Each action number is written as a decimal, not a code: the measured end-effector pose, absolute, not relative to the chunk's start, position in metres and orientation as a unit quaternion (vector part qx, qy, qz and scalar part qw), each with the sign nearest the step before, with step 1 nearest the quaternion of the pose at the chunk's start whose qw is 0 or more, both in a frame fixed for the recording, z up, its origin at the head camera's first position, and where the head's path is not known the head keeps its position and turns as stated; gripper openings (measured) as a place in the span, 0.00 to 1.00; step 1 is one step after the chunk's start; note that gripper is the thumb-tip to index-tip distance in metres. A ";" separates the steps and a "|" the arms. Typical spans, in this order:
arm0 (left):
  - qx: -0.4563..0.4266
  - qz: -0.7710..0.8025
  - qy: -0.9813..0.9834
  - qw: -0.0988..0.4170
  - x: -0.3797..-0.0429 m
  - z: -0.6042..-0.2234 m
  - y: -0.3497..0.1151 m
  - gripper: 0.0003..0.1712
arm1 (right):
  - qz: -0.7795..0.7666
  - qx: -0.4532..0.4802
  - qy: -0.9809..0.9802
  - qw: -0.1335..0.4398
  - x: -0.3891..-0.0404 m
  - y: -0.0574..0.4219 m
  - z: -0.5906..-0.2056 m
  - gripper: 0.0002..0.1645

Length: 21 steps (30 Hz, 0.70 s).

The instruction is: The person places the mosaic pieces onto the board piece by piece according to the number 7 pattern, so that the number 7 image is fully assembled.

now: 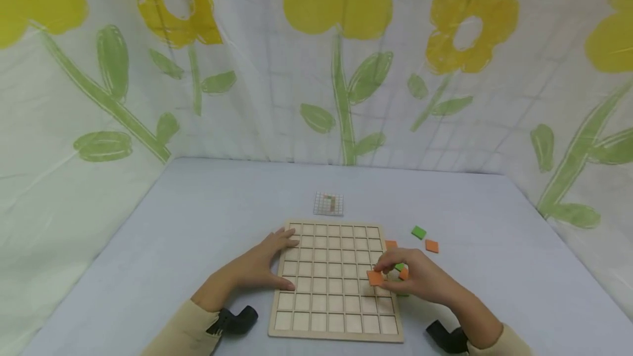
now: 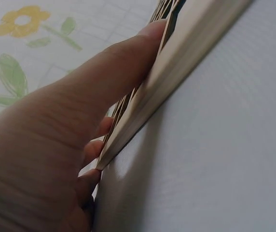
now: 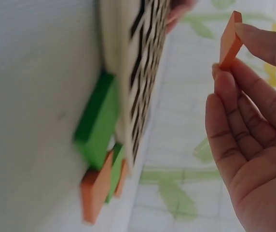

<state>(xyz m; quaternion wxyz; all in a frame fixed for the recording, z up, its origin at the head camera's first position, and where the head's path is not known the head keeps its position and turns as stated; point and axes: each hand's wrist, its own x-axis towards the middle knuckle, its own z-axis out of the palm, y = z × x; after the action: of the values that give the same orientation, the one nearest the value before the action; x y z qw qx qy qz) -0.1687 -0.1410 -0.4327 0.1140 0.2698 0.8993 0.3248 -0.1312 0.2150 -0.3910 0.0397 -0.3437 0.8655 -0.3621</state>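
Observation:
A wooden grid board with rows of square recesses lies on the table, and its visible recesses hold no tiles. My left hand rests along its left edge, fingers spread. In the left wrist view the thumb lies over the board's rim, with other fingertips farther along the edge. Over the right side of the board, my right hand pinches an orange square tile between thumb and fingertips. The right wrist view shows this tile tilted and raised above the board.
Beside the board's right edge, green and orange tiles lie close together, partly hidden by my right hand in the head view. Farther right are a green tile and an orange tile. A small grid card lies behind the board.

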 end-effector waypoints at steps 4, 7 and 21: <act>0.269 0.325 0.899 0.115 -0.169 -0.433 -0.141 0.55 | -0.366 -0.350 0.861 0.042 -0.141 0.199 -0.385 0.11; 0.269 0.323 0.900 0.116 -0.169 -0.433 -0.141 0.55 | -0.367 -0.357 0.858 0.043 -0.148 0.187 -0.382 0.11; 0.277 0.315 0.900 0.114 -0.170 -0.433 -0.141 0.55 | -0.374 -0.379 0.844 0.060 -0.170 0.148 -0.372 0.10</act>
<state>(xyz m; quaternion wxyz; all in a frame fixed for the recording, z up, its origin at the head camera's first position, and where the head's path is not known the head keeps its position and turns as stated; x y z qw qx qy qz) -0.1698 -0.1407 -0.4329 0.1143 0.2769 0.9005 0.3153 -0.1697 0.1481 -0.3722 0.0603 -0.3787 0.8444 -0.3740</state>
